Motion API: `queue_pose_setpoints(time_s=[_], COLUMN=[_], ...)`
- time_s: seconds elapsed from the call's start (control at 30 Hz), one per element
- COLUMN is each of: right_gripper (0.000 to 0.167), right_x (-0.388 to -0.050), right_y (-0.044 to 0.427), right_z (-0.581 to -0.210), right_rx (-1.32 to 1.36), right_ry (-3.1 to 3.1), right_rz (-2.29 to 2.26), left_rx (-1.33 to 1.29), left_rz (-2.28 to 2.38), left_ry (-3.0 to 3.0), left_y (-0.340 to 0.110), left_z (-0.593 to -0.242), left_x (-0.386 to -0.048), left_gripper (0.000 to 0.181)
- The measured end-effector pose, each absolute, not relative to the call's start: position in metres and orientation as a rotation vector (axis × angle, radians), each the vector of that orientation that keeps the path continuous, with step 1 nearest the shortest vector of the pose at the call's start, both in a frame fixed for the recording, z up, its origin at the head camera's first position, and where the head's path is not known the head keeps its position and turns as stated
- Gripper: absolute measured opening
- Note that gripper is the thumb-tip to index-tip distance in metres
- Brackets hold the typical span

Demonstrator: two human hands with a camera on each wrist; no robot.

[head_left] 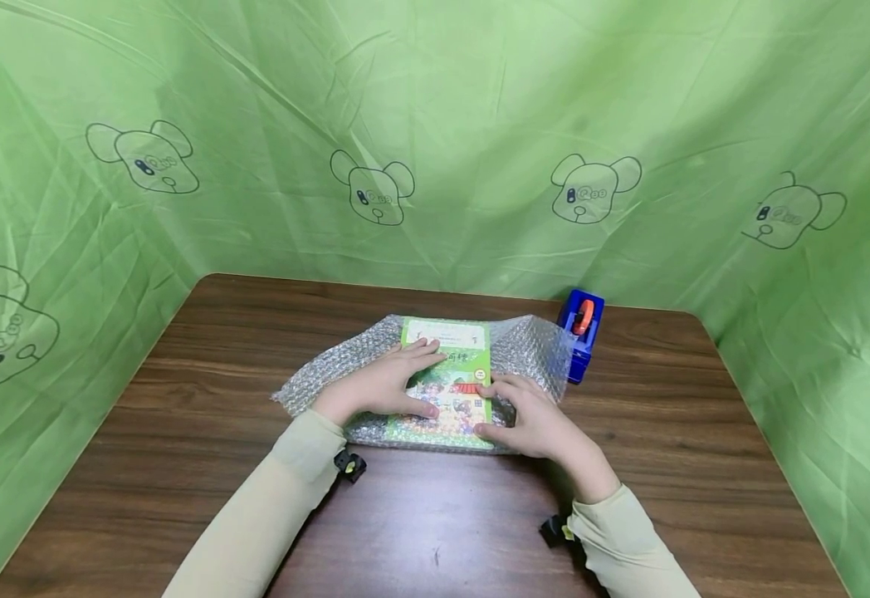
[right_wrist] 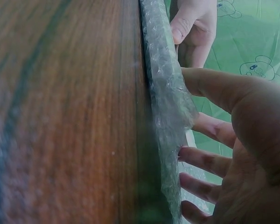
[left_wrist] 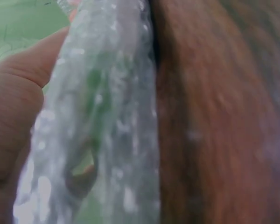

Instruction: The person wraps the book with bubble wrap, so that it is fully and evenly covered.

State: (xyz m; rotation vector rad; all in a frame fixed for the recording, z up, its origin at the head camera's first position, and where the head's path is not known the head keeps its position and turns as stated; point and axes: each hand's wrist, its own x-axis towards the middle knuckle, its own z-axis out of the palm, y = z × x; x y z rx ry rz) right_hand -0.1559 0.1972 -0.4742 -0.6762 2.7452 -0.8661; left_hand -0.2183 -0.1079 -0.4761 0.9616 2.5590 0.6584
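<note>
A green picture book (head_left: 465, 359) lies on a sheet of bubble wrap (head_left: 532, 349), whose sides spread out left and right; part of the wrap seems to cover the book's lower end. My left hand (head_left: 383, 384) rests across the left part of the cover, its fingers extended. At the right edge of the book, the right hand (head_left: 535, 419) touches the cover and wrap with spread fingers. In the right wrist view, fingertips of the right hand (right_wrist: 252, 126) meet the bubble wrap (right_wrist: 165, 98). The left wrist view has the wrap's front edge (left_wrist: 121, 116) close up and blurred.
A blue case (head_left: 579, 361) with an orange handle stands at the back right, touching or close beside the wrap. Brown wood-grain tabletop (head_left: 218, 349) surrounds the book. Green fabric walls (head_left: 480, 100) printed with bear heads hang behind and on both sides.
</note>
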Motion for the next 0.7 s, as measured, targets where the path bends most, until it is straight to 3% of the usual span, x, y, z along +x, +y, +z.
queue_pose_setpoints(time_s=[0.7], right_gripper=[0.059], right_x=[-0.1569], right_y=[0.1986], right_z=[-0.4744], right_rx=[-0.688], right_ry=[2.729], right_rz=[-0.874], left_rx=[0.957], left_rz=[0.724], left_ry=[2.554], left_y=[-0.1117], left_z=[-0.4785], left_x=[-0.2158], left_gripper=[0.105])
